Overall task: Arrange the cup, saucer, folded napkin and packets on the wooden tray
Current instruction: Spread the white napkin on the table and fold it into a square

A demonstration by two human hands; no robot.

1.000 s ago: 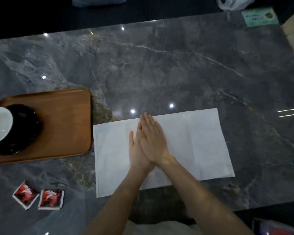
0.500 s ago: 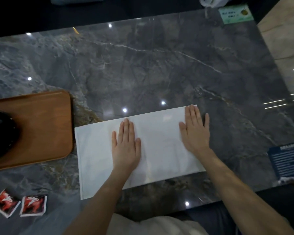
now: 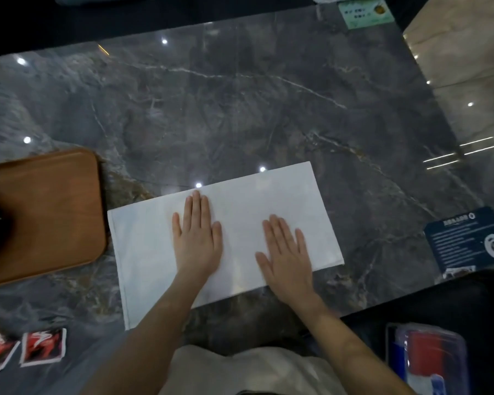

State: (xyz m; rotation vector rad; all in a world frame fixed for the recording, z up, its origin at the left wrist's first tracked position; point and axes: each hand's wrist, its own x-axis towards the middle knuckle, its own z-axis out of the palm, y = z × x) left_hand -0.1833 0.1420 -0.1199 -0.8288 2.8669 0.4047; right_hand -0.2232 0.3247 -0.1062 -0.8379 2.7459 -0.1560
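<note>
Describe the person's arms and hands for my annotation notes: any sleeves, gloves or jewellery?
Both forearms are bare up to the frame edge, with no sleeves in view. The left hand and right hand wear no gloves, and no rings, watch or bracelet show on the fingers or wrists. A light beige garment covers the body below.
</note>
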